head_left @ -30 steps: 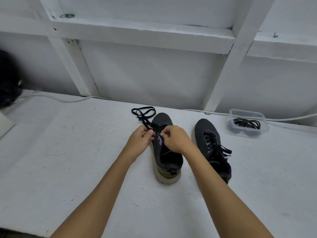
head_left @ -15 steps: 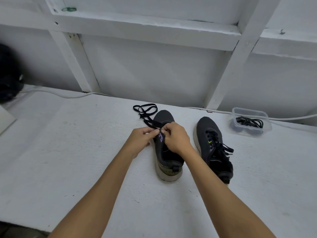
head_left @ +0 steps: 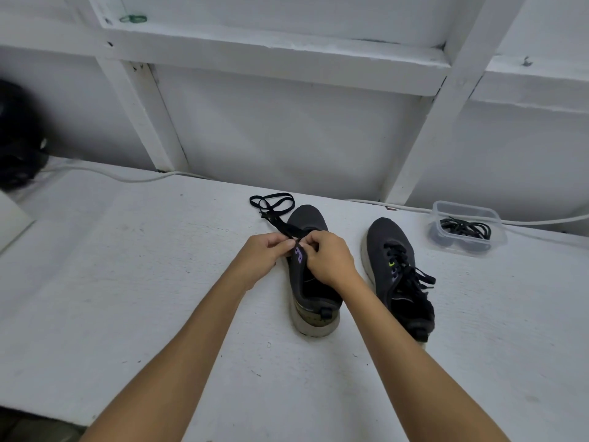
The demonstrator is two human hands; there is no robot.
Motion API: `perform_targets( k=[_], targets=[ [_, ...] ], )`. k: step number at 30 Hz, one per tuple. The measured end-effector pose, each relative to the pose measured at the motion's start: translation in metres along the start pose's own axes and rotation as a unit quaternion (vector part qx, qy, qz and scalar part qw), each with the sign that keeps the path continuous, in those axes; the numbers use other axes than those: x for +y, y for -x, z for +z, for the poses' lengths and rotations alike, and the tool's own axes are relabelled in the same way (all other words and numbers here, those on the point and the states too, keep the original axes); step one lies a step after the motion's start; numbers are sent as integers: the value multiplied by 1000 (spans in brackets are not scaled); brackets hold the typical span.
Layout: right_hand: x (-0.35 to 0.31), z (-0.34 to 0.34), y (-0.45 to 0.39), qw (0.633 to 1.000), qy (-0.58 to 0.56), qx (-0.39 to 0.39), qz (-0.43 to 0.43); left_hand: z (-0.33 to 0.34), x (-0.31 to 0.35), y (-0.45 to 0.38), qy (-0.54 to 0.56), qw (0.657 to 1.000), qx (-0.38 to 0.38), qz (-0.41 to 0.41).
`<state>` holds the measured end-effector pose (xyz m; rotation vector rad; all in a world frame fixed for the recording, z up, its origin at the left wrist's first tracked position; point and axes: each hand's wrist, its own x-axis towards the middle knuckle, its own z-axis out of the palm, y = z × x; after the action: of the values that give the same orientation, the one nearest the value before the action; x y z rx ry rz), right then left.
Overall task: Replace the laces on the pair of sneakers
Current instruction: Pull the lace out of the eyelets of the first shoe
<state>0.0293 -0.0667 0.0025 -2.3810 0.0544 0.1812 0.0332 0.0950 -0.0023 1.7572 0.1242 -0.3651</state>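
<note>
Two dark sneakers stand on the white table, toes away from me. The left sneaker (head_left: 314, 301) has a purple mark on its side and a black lace (head_left: 272, 204) trailing off its toe end onto the table. My left hand (head_left: 266, 255) pinches that lace at the shoe's left eyelet edge. My right hand (head_left: 330, 258) is curled over the tongue area, fingertips pinching at the same spot; what they hold is hidden. The right sneaker (head_left: 390, 250) stands apart, fully laced in black.
A clear plastic tub (head_left: 465, 228) holding black laces stands at the back right. A white cable (head_left: 105, 175) runs along the table's back edge below a white framed wall. A dark object (head_left: 16, 148) sits at the far left.
Both hands stay at the left sneaker's eyelets, fingers shifting slightly closer together on the lace. The loose lace loop by the toe has barely moved.
</note>
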Motion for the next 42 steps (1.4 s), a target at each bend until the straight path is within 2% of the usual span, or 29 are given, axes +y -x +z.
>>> perform_targets(
  k=[5,9,12,14,16,20,25,31,37,42],
  targets=[
    [5,-8,0,992,-123,11,4,9,-4,-1,-33,997,61,23],
    [12,-17,5,965,-243,66,72,11,-2,2,-17,995,92,24],
    [20,-20,12,970,-176,104,128,9,-3,3,-25,993,116,7],
    [25,-18,18,974,-140,92,151,11,-2,5,-37,992,123,-7],
    [28,-15,22,971,-153,82,162,12,0,7,-48,991,123,-18],
    [28,-14,21,967,-176,101,156,11,-1,6,-89,992,93,1],
    [24,-6,26,953,-247,37,172,13,17,12,-136,990,24,18],
    [28,-32,22,983,-166,2,82,20,16,25,-228,969,-83,44],
    [18,-29,13,992,-125,-23,19,18,14,25,-268,957,-102,46],
    [13,-22,9,1000,-7,-20,-16,19,13,25,-280,954,-105,36]
  ],
)
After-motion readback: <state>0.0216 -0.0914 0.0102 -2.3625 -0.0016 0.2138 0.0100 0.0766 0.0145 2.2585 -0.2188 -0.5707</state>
